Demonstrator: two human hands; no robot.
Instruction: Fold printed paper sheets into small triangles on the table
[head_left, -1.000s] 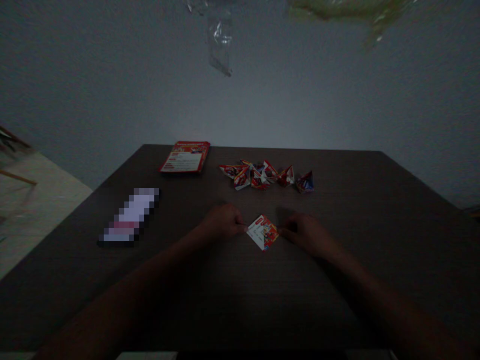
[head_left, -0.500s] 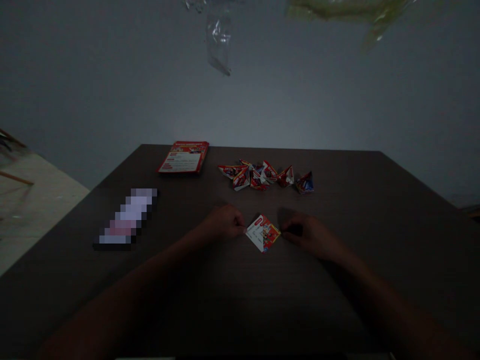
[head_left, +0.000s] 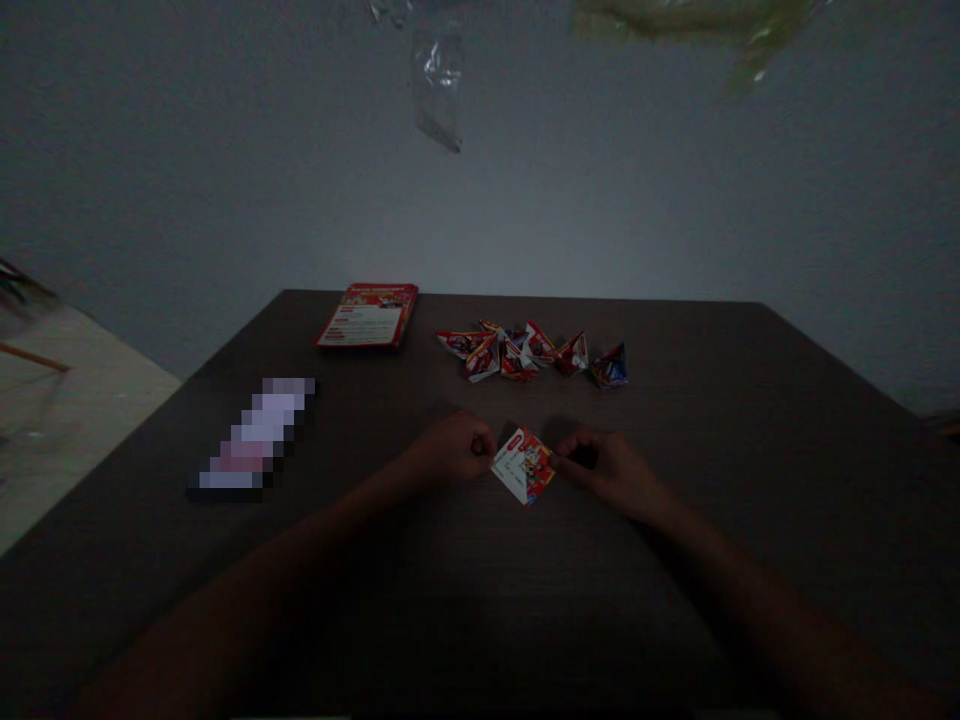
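Between my hands lies a small folded paper [head_left: 523, 468], turned like a diamond, white with print on its left half and red with coloured pictures on its right. My left hand [head_left: 459, 447] pinches its left corner between thumb and finger. At the right corner, my right hand [head_left: 604, 465] has thumb and forefinger closed on the paper's edge. Just beyond stand several folded paper shapes [head_left: 517, 352] in red, white and blue, the rightmost [head_left: 610, 368] a little apart from the others.
A stack of red and white printed leaflets [head_left: 367, 318] sits at the far left of the dark wooden table [head_left: 720, 400]. Nearer on the left is a phone [head_left: 255, 440] with a blurred screen. A pale wall [head_left: 525, 200] rises behind the table's far edge.
My right hand has shifted slightly left, its fingertips now over the paper's right corner. My left hand has moved a little to the right. The paper stays in nearly the same place.
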